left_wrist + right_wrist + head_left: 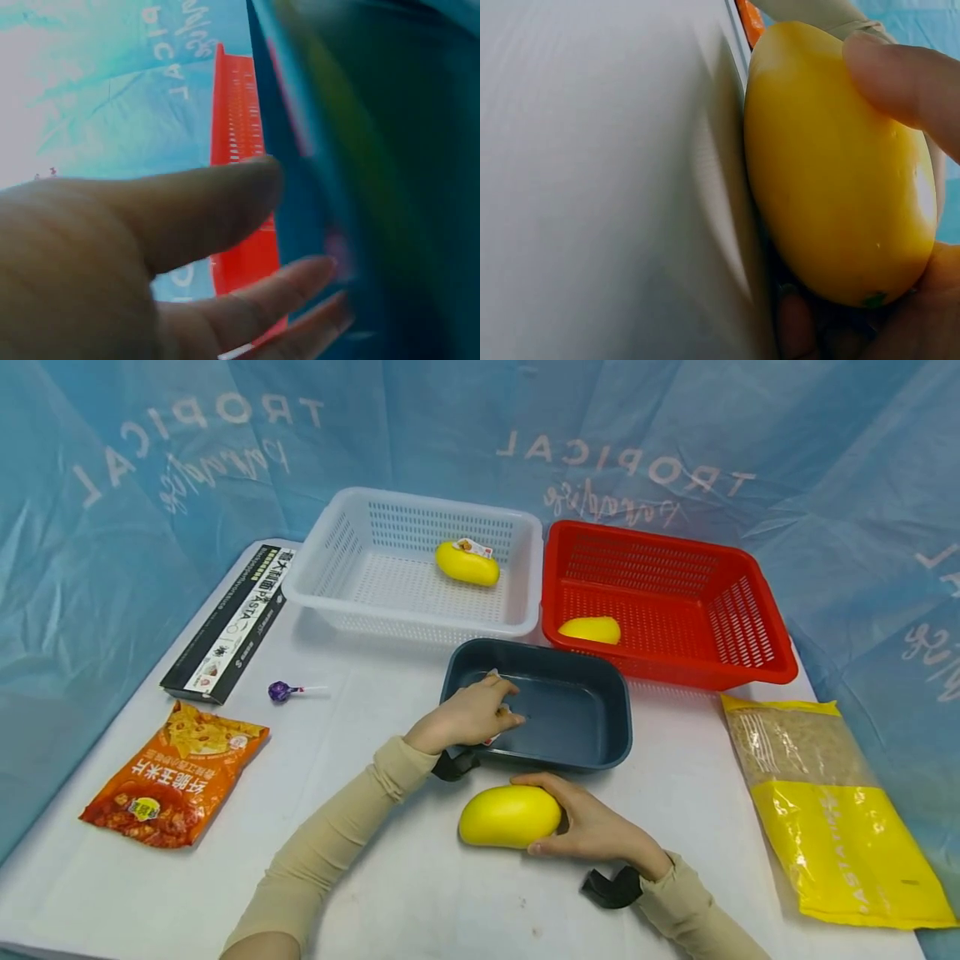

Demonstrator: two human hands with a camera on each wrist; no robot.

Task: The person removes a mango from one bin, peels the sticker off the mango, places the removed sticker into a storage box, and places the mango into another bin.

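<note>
Right hand [596,828] curled round a yellow mango [510,817] resting on the table [375,893], steadying it. Left hand [468,717], just beyond, pinching the near-left rim of the dark blue tray [570,710], seemingly to hold it still.

Three yellow mangoes [509,816], two mesh baskets [352,535], one dark tray [611,710], one lollipop [281,691].
</note>
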